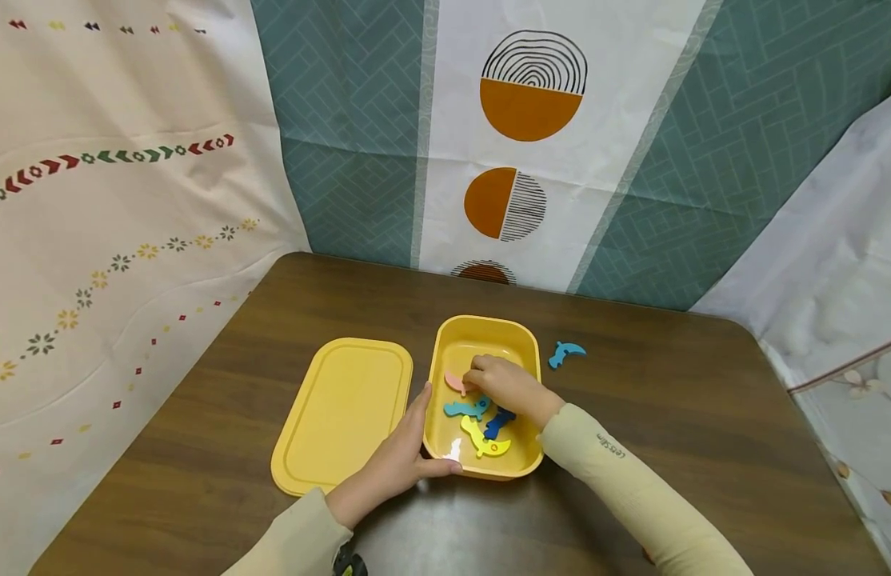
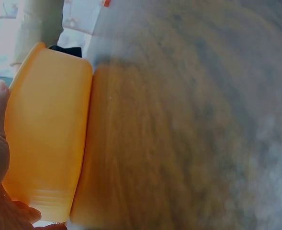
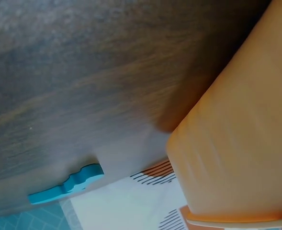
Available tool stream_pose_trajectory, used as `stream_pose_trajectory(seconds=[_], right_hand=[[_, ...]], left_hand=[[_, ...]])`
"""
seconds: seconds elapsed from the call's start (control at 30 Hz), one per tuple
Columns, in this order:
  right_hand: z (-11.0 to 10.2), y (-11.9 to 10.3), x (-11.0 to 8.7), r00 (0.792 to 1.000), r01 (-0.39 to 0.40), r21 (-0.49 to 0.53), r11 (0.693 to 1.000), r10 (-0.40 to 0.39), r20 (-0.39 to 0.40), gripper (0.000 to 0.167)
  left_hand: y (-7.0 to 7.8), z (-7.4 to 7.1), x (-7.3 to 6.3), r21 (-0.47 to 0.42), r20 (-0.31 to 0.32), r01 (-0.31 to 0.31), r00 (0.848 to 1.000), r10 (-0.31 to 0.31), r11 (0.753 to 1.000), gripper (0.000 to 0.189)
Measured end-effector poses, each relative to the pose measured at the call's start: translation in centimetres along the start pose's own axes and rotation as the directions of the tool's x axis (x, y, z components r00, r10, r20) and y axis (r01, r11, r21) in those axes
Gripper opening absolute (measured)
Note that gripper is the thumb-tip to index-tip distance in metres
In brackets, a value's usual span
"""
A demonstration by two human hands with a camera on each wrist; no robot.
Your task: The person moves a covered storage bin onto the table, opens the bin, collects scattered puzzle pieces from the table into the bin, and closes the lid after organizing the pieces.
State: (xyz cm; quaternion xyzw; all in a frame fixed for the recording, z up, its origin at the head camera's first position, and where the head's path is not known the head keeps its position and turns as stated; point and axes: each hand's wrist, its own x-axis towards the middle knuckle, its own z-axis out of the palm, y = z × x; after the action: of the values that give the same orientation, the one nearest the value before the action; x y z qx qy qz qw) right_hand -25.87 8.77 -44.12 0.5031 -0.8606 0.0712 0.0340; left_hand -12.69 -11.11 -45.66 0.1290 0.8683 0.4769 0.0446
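Observation:
A yellow plastic box (image 1: 521, 340) stands on the table with several small bird-like pieces inside. My left hand (image 1: 398, 456) holds its near left corner, thumb along the front side and fingers along the left; the left wrist view shows the box wall (image 2: 50, 129) between them. Reaching inside, my right hand (image 1: 506, 388) has curled fingers that pinch a pink piece (image 1: 454, 382), partly hidden by them. Close by in the box lie a teal piece (image 1: 460, 409), a dark blue piece (image 1: 499, 422) and a yellow piece (image 1: 481, 440). The right wrist view does not show the hand.
Left of the box a yellow lid (image 1: 345, 408) lies flat on the wooden table (image 1: 676, 416). One blue piece (image 1: 566, 353) rests on the table right of the box, seen too in the right wrist view. Patterned cloth (image 1: 366, 128) hangs behind the table.

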Motion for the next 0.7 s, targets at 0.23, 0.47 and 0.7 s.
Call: stream_pose_trajectory(seconds=[0.23, 0.47, 0.7], right_hand=[[-0.06, -0.06, 0.09, 0.999, -0.014, 0.017, 1.0, 0.013, 0.031, 0.018], [-0.31, -0.08, 0.06, 0.999, -0.043, 0.069, 0.997, 0.041, 0.027, 0.018], [-0.44, -0.08, -0.04, 0.999, -0.049, 0.076, 0.996, 0.05, -0.015, 0.016]], left_hand=[[0.07, -0.03, -0.13, 0.005, 0.003, 0.008, 1.0, -0.008, 1.0, 0.116], [0.12, -0.07, -0.08, 0.009, 0.001, 0.007, 1.0, -0.007, 1.0, 0.116], [0.15, -0.05, 0.03, 0.01, 0.008, 0.014, 1.0, -0.014, 1.0, 0.116]])
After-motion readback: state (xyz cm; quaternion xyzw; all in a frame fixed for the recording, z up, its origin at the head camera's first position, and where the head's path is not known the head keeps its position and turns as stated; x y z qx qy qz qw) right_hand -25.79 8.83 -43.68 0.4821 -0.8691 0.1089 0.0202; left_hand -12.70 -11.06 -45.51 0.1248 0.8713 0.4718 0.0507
